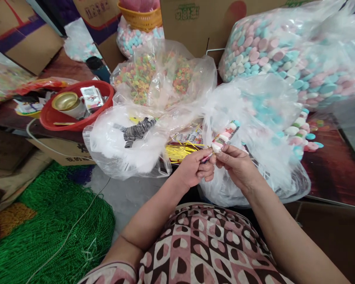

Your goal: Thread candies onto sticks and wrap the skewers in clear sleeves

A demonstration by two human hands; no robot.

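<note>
A slim clear packet of stacked marshmallows (225, 136), pink, white and blue with printed marks, points up and away from me at a tilt. My left hand (198, 167) is closed round the gathered lower end of its wrapper. The fingers of my right hand (236, 163) pinch the neck just below the marshmallows, close against the left fingertips. Whether a tie is between the fingers is too small to tell. Just left of my hands lies a bunch of gold twist ties (180, 153). A crumpled clear plastic bag (263, 157) spreads under and behind my right hand.
Large bags of marshmallows (263, 51) stand at the back right, beside loose marshmallow stacks (298, 136). A bag of ring-shaped candies (154, 79) lies behind. Left are a white bag with striped dark pieces (137, 131), a red basin (77, 125) and green cord (62, 221).
</note>
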